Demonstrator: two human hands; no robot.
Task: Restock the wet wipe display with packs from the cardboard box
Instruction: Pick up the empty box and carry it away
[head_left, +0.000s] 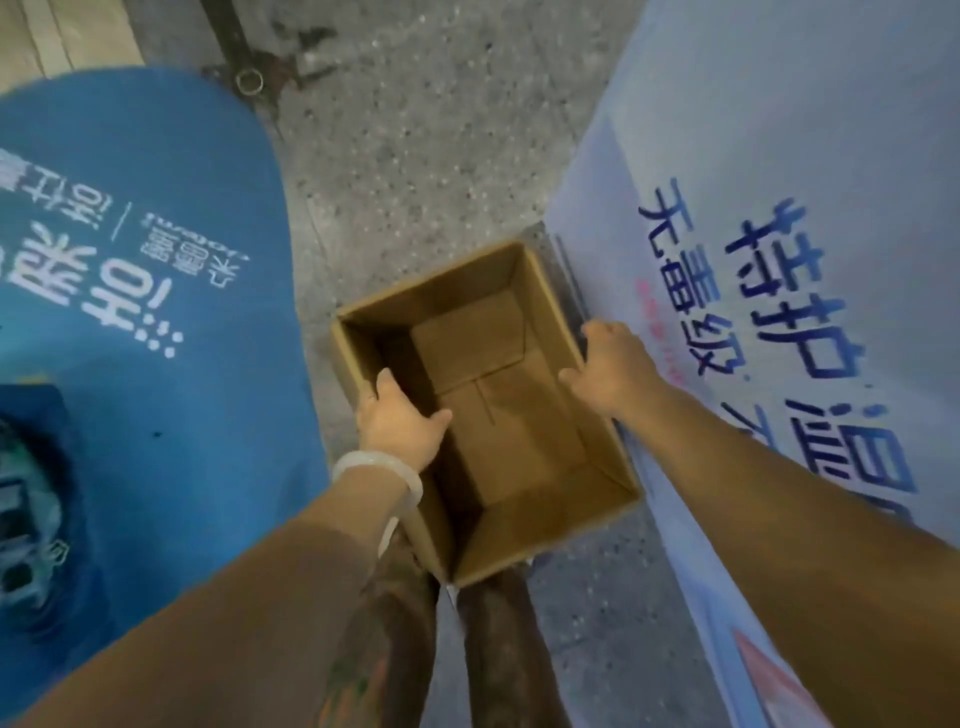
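left hand (402, 423), pale bangle (382, 467) at wrist, clamped over left wall of cardboard box (566, 525), thumb inside, fingers outside. right hand (605, 371) gripping box's right rim, fingers curled over edge. box open, no packs showing inside, over speckled floor (426, 171). blue display (156, 291) left of box, pale printed display panel (779, 156) touching its right side.

Cardboard box (511, 441) interior open from above — access unobstructed. Left hand (402, 423) and right hand (608, 371) occupy opposite rims. Pale display panel (779, 156) apparently abuts the right wall; blue display (140, 260) crowds the left. Speckled floor (426, 156) beyond is free.
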